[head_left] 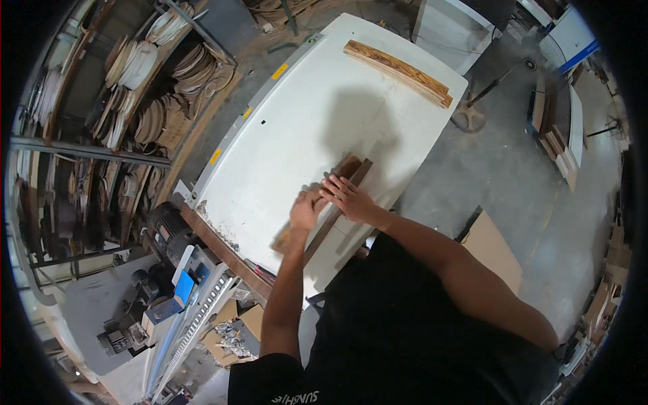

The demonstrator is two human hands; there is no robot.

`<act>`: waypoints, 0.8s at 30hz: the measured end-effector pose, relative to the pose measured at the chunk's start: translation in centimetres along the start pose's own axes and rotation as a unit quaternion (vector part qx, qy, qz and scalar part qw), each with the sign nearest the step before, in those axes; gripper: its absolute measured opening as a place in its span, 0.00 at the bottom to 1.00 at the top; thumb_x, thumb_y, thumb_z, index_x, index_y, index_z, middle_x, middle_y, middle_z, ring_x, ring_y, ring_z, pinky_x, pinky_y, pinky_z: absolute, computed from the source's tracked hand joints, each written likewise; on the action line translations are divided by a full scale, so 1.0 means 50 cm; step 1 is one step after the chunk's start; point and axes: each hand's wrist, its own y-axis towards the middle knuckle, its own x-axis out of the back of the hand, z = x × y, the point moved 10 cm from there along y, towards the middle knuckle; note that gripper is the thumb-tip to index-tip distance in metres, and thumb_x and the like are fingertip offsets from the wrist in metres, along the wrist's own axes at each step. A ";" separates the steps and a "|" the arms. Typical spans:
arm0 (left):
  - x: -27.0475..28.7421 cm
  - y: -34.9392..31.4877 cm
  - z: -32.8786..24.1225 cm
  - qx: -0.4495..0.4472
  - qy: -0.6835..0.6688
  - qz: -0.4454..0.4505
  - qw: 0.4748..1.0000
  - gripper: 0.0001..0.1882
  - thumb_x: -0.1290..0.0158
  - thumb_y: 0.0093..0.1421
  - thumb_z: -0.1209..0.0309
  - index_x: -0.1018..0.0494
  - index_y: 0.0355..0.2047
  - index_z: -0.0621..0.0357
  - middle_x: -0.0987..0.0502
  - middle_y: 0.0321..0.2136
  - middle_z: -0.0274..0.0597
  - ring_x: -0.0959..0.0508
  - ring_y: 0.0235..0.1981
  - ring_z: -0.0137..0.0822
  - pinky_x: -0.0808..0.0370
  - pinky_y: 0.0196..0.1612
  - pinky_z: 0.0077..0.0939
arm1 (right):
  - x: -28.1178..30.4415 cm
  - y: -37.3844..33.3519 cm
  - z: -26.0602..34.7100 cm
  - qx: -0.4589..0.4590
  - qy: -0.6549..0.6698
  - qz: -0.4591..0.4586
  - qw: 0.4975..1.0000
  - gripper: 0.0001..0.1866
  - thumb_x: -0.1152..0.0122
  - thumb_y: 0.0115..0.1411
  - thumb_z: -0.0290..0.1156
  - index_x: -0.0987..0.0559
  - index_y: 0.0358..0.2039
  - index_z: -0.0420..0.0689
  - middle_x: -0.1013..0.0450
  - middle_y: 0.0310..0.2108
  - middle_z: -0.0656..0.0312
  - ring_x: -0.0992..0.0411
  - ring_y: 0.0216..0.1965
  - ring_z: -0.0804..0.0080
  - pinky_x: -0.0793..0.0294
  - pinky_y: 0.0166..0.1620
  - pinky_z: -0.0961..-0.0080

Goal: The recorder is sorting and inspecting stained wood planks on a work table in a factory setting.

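Your black shirt (405, 337) fills the lower frame, both forearms reaching up from it onto the white desk (304, 121). Your left hand (307, 210) is curled over the wooden strip (317, 202), its fingers bent down onto the top; whether they pinch it cannot be told. Your right hand (347, 197) lies flat on the same strip, fingers spread and pointing left. That strip rests near the desk's close edge. Another curved wooden piece (398, 71) lies at the far end, well apart.

wood strip (341, 177): brown, grainy | table (304, 121): white | shirt (405, 324): blk
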 end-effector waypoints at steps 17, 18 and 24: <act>-0.025 -0.502 0.137 0.313 -0.014 -0.139 0.939 0.45 0.28 0.56 0.63 0.37 0.68 0.68 0.28 0.61 0.63 0.29 0.64 0.62 0.33 0.68 0.49 | 0.034 -0.061 -0.288 -0.172 0.089 -0.094 0.977 0.43 0.33 0.60 0.28 0.40 0.75 0.43 0.41 0.74 0.45 0.43 0.75 0.50 0.47 0.78 0.56; -0.027 -0.525 0.155 0.345 -0.028 -0.146 0.927 0.47 0.29 0.58 0.62 0.40 0.70 0.70 0.31 0.65 0.65 0.30 0.66 0.62 0.34 0.70 0.48 | 0.021 -0.071 -0.302 -0.162 0.085 -0.087 0.979 0.43 0.33 0.60 0.28 0.40 0.75 0.43 0.41 0.74 0.45 0.43 0.75 0.50 0.47 0.78 0.56; -0.075 -0.491 0.132 0.339 -0.410 -0.242 0.811 0.36 0.43 0.70 0.78 0.47 0.73 0.77 0.24 0.57 0.55 0.22 0.56 0.39 0.29 0.63 0.31 | -0.081 -0.105 -0.349 -0.196 0.391 -0.074 0.896 0.45 0.30 0.61 0.30 0.42 0.75 0.39 0.36 0.70 0.39 0.36 0.70 0.43 0.35 0.71 0.59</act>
